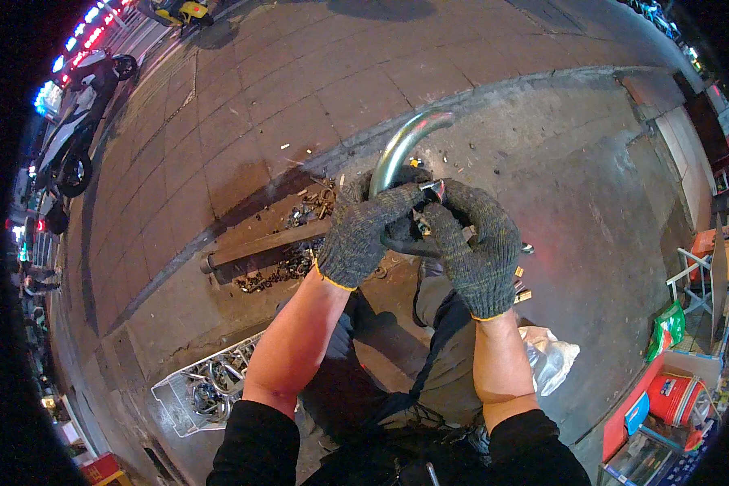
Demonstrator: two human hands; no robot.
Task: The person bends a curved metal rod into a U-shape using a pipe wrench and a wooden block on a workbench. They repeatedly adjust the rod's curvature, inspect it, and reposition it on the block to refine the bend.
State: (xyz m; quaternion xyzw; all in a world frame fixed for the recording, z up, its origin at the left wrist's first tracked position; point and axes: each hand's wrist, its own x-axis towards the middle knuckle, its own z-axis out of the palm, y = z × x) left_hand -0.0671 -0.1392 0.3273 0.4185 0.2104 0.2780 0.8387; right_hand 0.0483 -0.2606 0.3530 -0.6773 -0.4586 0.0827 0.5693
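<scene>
My left hand, in a dark knit glove with a yellow hem, is closed, its fingertips meeting a small shiny metal piece. From the other side, my right hand, gloved alike, closes its bent fingers around the same small piece. A thick, curved silvery metal tube rises just beyond the left fingers and bends off to the right. Below the fingertips a dark rounded part shows between the hands. Gloves cover much of it, so how these pieces join cannot be made out.
A long bar lies at left among scattered small metal parts. A white crate of metal rings and pieces stands lower left. Right of my legs lies a pale plastic bag. Farther right are a red bucket and a folding stool.
</scene>
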